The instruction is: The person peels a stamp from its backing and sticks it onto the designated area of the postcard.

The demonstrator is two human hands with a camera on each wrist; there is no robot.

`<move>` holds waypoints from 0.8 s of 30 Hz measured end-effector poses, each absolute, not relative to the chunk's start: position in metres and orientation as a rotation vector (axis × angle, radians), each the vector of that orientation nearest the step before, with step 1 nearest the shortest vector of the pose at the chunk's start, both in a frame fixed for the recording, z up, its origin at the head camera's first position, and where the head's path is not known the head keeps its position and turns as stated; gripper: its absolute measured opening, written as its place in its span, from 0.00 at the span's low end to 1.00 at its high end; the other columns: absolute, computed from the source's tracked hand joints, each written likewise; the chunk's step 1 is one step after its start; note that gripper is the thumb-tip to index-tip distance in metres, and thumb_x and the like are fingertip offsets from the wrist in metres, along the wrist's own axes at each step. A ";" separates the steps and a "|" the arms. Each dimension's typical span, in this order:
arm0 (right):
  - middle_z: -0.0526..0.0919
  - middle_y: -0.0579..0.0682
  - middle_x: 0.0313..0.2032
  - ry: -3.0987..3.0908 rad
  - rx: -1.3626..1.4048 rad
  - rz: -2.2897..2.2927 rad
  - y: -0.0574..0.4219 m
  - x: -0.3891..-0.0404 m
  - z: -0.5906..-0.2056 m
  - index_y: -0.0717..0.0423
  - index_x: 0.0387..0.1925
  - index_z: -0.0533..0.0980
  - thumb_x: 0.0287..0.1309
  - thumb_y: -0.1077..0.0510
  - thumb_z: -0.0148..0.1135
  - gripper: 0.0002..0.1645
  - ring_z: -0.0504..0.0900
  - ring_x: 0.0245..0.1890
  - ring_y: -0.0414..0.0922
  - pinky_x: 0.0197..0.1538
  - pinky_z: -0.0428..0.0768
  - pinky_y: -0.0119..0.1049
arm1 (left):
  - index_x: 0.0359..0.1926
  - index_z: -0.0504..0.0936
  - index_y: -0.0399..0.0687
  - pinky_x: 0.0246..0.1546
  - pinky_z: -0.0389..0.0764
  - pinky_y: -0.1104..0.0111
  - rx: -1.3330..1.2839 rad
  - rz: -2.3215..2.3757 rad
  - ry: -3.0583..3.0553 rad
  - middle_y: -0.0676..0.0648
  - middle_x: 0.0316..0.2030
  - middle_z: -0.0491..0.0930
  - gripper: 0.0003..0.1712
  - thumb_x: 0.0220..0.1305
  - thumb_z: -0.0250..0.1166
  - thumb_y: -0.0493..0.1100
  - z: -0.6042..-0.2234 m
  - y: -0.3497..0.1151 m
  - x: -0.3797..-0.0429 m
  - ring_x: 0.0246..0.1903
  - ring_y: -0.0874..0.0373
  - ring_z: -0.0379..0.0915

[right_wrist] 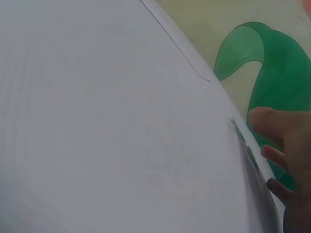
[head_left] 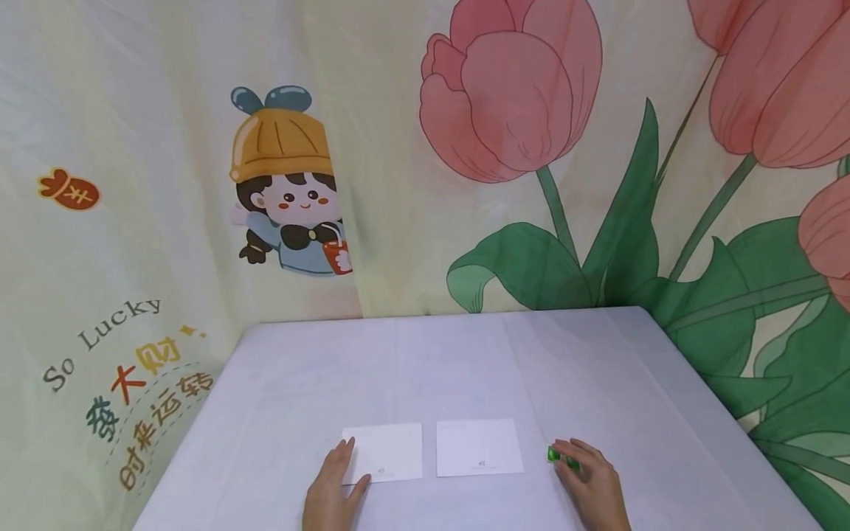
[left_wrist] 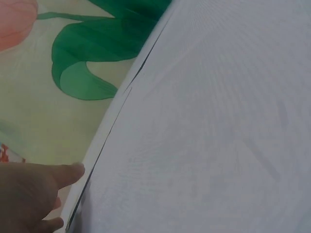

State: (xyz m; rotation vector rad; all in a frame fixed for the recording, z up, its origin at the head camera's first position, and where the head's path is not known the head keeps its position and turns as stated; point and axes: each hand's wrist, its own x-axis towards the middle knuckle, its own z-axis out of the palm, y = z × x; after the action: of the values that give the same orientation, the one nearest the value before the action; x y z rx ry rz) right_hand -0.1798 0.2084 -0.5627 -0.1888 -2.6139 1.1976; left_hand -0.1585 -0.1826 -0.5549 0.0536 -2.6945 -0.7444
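Observation:
Two white rectangular cards lie side by side on the white table, a left card (head_left: pixel 390 448) and a right card (head_left: pixel 479 446), each with small print near its lower edge. My left hand (head_left: pixel 332 483) is at the left card's left end, fingers extended and thumb apart, fingertips overlapping its edge. To the right of the cards, a small green and white flat piece (head_left: pixel 551 454) is partly hidden under my right hand (head_left: pixel 591 479). The fingers of that hand are spread loosely over the piece. In the right wrist view, its fingertips are right by the piece's thin edge.
The white-covered table (head_left: pixel 451 369) ends at a back edge against a hanging curtain (head_left: pixel 392 147). Large pink tulips with green leaves and a cartoon child are printed on the curtain. More printed lettering (head_left: pixel 149 405) shows beside the table's left edge.

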 end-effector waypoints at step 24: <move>0.84 0.46 0.39 -2.571 0.048 1.023 0.209 -0.178 -0.570 0.50 0.32 0.84 0.40 0.67 0.72 0.14 0.76 0.49 0.51 0.54 0.63 0.52 | 0.51 0.78 0.42 0.53 0.61 0.42 0.087 -0.672 -2.841 0.35 0.58 0.68 0.27 0.49 0.71 0.45 -0.551 -0.183 -0.155 0.61 0.35 0.55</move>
State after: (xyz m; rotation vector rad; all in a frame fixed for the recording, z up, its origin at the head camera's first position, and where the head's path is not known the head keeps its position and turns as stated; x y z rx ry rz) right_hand -0.1781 0.2094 -0.5703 0.0478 -2.5709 1.0233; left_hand -0.1553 -0.1832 -0.5508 0.0868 -2.8408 -0.6717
